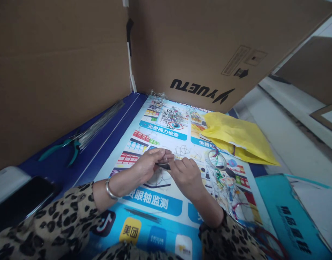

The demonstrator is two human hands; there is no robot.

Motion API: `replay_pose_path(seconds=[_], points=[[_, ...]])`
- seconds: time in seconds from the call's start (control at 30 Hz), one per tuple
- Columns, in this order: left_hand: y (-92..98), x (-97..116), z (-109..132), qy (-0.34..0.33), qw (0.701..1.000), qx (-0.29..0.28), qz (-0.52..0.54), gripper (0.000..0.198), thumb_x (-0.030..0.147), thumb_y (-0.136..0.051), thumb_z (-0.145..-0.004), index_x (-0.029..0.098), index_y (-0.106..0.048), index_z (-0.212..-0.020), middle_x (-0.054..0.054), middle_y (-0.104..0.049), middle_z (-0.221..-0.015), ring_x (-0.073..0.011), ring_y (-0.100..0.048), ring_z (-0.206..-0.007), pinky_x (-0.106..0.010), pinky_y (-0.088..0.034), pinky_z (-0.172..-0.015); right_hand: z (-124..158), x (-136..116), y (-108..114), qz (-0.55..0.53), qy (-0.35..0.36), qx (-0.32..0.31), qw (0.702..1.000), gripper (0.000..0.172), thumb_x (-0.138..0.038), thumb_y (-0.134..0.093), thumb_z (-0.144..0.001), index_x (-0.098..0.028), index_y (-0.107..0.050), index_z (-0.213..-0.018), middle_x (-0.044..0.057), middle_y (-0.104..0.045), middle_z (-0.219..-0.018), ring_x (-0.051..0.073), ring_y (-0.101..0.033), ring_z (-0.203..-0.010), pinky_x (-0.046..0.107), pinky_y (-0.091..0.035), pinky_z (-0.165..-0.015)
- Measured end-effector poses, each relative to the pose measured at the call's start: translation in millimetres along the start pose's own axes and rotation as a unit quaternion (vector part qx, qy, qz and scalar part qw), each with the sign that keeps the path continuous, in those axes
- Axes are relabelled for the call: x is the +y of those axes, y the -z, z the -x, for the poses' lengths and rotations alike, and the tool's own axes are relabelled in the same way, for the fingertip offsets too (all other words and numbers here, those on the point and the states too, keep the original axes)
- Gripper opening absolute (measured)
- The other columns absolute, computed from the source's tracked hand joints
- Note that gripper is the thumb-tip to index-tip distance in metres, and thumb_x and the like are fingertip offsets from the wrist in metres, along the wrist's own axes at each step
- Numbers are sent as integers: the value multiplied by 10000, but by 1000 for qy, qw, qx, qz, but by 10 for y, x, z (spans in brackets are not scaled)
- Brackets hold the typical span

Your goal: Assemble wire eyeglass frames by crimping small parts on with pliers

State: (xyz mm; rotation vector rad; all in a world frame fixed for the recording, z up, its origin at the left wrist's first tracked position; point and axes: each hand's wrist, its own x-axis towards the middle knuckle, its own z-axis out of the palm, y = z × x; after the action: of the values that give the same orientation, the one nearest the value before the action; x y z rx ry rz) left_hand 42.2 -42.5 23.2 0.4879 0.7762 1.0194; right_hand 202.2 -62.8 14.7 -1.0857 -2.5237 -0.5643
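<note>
Both hands meet over the middle of a printed poster sheet. My left hand is closed in a pinch, with a thin light wire at its fingertips. My right hand is closed beside it, fingertips almost touching the left ones. From its fingers a slim dark tool points left, under the left fingertips; its exact kind is hidden. Loose fine wires lie on the sheet just beyond the hands. Below them is a row of short dark strands.
Tall cardboard panels wall the back and left. Teal-handled pliers lie by a bundle of thin wires; a phone is nearer. On the right are tangled coloured threads, a tape roll, a yellow bag and a teal box.
</note>
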Motion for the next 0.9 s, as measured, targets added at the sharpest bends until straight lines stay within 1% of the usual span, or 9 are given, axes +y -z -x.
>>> replay_pose_path(seconds=[0.1,0.2,0.33,0.43,0.57,0.7,0.77,0.83,0.9], points=[[30,6,-2,-1,999,-20,-32,234,292,-700,-708,108,-642,-840,-117,-704,-869,-206,-651,-858,-306,-478,-793,-13,-42,7,-33,-49,-34,998,240,-374,-505,-864,-168,-615,-808,47,-584,-695,185,-479,-700,331,-312,-653],[72,2,-11,-17,995,-64,-78,240,327,-659,-748,123,-646,-873,-116,-698,-927,-214,-638,-914,-317,-474,-812,-40,-69,33,-94,-109,-82,986,266,-410,-530,-843,-175,-628,-768,45,-638,-721,183,-543,-719,303,-343,-665],[100,8,-1,-77,968,-118,-205,251,349,-566,-818,139,-669,-910,-99,-686,-989,-198,-618,-967,-303,-445,-881,-80,-51,108,-194,-177,-174,949,269,-433,-522,-841,-202,-651,-794,33,-683,-793,169,-597,-743,260,-372,-650],[86,39,24,-114,937,-136,-302,246,334,-532,-836,159,-685,-916,-82,-688,-990,-190,-612,-973,-290,-439,-894,-88,-4,148,-276,-206,-218,913,287,-436,-499,-848,-215,-650,-743,3,-673,-747,144,-594,-684,232,-359,-579],[76,72,41,-138,906,-152,-370,244,305,-500,-848,173,-688,-930,-69,-689,-992,-184,-616,-967,-274,-447,-877,-73,47,140,-378,-215,-228,871,313,-429,-505,-841,-206,-637,-664,-31,-626,-650,121,-564,-632,213,-331,-544],[112,46,23,-155,889,-163,-399,258,296,-471,-864,179,-677,-965,-61,-683,-1015,-176,-615,-971,-275,-449,-880,-39,59,63,-447,-220,-212,841,315,-428,-521,-829,-187,-628,-658,-45,-577,-615,104,-528,-608,201,-317,-537],[129,22,15,-162,882,-172,-408,260,296,-468,-867,180,-672,-979,-58,-678,-1030,-176,-612,-976,-283,-452,-880,-21,60,17,-473,-225,-216,824,338,-447,-530,-818,-176,-620,-637,-46,-552,-584,100,-507,-588,200,-307,-526],[137,5,11,-167,878,-172,-413,261,304,-472,-865,175,-671,-972,-57,-681,-1020,-178,-615,-967,-292,-455,-879,-12,63,-6,-478,-227,-225,818,365,-470,-537,-807,-171,-608,-611,-46,-530,-556,97,-488,-564,204,-293,-513],[139,1,8,-169,882,-158,-411,267,323,-476,-862,167,-672,-954,-58,-686,-1000,-182,-616,-962,-305,-453,-889,-13,72,13,-458,-221,-232,829,374,-480,-534,-807,-173,-600,-602,-41,-531,-555,97,-480,-552,209,-285,-509]])
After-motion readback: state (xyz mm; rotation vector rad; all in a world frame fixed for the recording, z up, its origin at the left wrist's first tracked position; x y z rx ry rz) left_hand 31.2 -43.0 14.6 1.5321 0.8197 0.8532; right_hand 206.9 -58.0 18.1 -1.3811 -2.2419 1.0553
